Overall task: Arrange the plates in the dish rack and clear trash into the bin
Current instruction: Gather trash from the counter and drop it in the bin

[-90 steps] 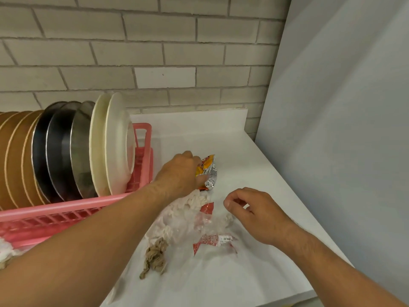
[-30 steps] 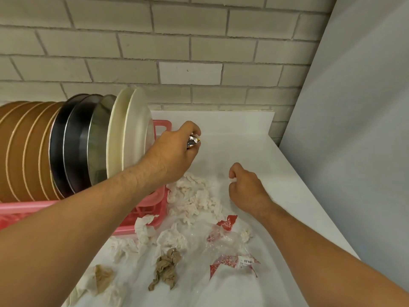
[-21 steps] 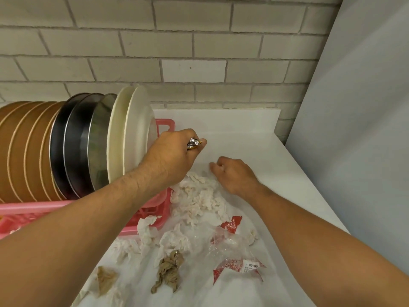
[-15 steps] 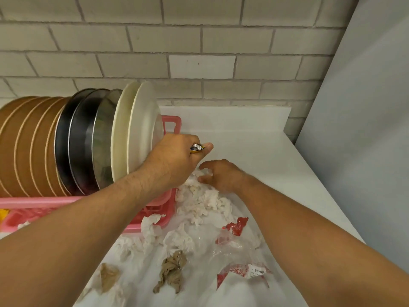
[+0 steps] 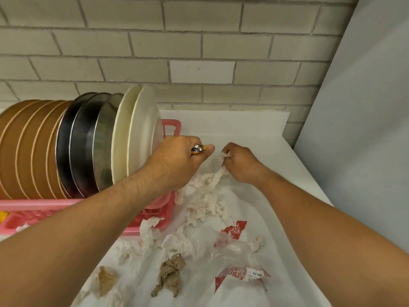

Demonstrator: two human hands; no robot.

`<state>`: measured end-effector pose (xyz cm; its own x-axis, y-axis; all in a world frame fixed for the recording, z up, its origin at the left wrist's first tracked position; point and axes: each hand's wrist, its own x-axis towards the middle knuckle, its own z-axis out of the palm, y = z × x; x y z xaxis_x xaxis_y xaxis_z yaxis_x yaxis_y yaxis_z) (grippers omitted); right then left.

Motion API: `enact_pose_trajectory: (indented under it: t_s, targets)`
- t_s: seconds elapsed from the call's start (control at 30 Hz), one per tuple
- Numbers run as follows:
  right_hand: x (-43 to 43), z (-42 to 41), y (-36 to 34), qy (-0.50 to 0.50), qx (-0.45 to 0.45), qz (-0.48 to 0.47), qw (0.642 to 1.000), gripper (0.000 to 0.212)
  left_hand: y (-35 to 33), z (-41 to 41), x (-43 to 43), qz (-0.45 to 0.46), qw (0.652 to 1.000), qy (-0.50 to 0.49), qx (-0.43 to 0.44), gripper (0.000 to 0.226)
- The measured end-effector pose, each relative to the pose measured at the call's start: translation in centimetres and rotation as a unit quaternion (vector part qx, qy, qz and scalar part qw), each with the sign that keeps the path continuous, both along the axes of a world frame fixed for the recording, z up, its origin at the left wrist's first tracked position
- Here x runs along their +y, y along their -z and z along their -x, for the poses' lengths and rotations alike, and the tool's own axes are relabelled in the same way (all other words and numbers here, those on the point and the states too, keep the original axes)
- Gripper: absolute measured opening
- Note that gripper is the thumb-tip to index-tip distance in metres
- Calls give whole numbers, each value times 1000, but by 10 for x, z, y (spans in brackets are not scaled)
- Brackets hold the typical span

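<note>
A pink dish rack [image 5: 39, 206] holds upright brown plates [image 5: 26, 149], dark metal plates [image 5: 86, 140] and two cream plates [image 5: 141, 131]. My left hand [image 5: 177, 162] is closed around a crumpled foil snack wrapper [image 5: 197, 149], just right of the cream plates. My right hand [image 5: 240, 163] pinches the top of a heap of white tissue [image 5: 203, 196] lying on the white counter [image 5: 254, 134]. More crumpled white tissue [image 5: 152, 233], a brown wad [image 5: 169, 274] and a red-and-clear plastic wrapper [image 5: 240, 274] lie nearer to me. No bin is in view.
A brick wall [image 5: 199, 52] rises behind the counter and a grey panel [image 5: 365, 129] closes it on the right. Another tissue with a brown stain [image 5: 106, 280] lies at the near left. The rack's pink handle [image 5: 172, 127] stands behind my left hand.
My left hand took the foil wrapper and crushed it into its fist. My right hand moved up and left across the counter and closed on the white tissue heap.
</note>
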<state>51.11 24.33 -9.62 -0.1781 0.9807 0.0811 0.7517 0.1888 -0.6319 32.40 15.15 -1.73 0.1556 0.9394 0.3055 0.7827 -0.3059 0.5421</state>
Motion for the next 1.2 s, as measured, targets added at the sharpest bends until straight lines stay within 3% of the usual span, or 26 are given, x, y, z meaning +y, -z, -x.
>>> enact_pose_trajectory:
  t_s: [0.1,0.2,0.33,0.47,0.57,0.67,0.73,0.87,1.1,1.2]
  targets:
    - [-13,-6,-25,20,77,-49,996,33,-9,0,-6,-3,1000,11,16,47]
    - [-27,-7,-52,53,86,-76,992,26,-20,2,-12,-13,1000,19,20,47]
    - [-52,-7,-78,87,98,-51,990,31,-31,6,-21,-37,999,27,24,46]
    - [-80,0,-88,116,194,8,974,13,-38,15,-34,-50,998,36,23,45]
    - [-104,11,-95,125,244,22,961,29,-45,28,-47,-55,997,45,15,46]
    - [-131,34,-107,118,254,-7,960,23,-53,47,-61,-53,997,63,-2,46]
    - [-153,53,-117,118,241,-24,963,19,-57,62,-72,-58,995,81,-8,46]
    - [-203,93,-134,105,140,-7,985,41,-63,98,-97,-75,992,100,-11,46]
    - [-276,169,-133,129,-61,-16,990,5,-48,181,-152,-80,987,140,1,42]
    - [-306,202,-121,140,-72,8,988,16,-35,214,-175,-60,986,154,4,40]
